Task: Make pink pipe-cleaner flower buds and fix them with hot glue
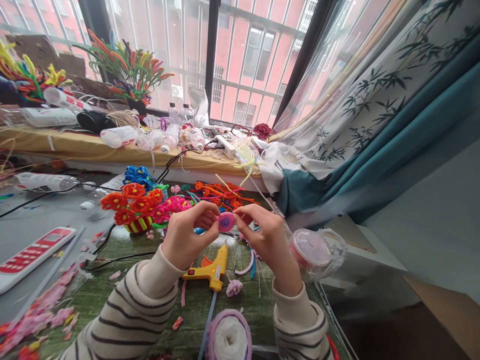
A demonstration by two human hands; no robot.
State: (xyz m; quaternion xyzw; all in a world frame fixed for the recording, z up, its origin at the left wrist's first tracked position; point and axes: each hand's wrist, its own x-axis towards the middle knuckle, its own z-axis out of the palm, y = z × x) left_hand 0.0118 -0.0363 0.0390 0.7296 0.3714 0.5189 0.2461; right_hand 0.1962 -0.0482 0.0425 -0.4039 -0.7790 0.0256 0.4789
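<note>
My left hand (191, 234) and my right hand (262, 235) pinch a small round pink piece (226, 221) between their fingertips, above the work surface. Its back is hidden by my fingers. Below my hands lies a yellow hot glue gun (214, 267), and a small pink pipe-cleaner flower (234, 287) sits to its right. Orange-red pipe-cleaner flowers (131, 202) and pink ones (172, 209) stand just beyond my left hand. Loose orange and blue pipe cleaners (219, 195) lie farther ahead.
A white roll with a purple rim (228, 336) lies near me. A plastic-wrapped round container (313, 252) is right of my right hand. Pink scraps lie left. Bottles, a power strip (225, 146) and pipe-cleaner bouquets (127, 70) fill the windowsill, beside a teal curtain (375, 125).
</note>
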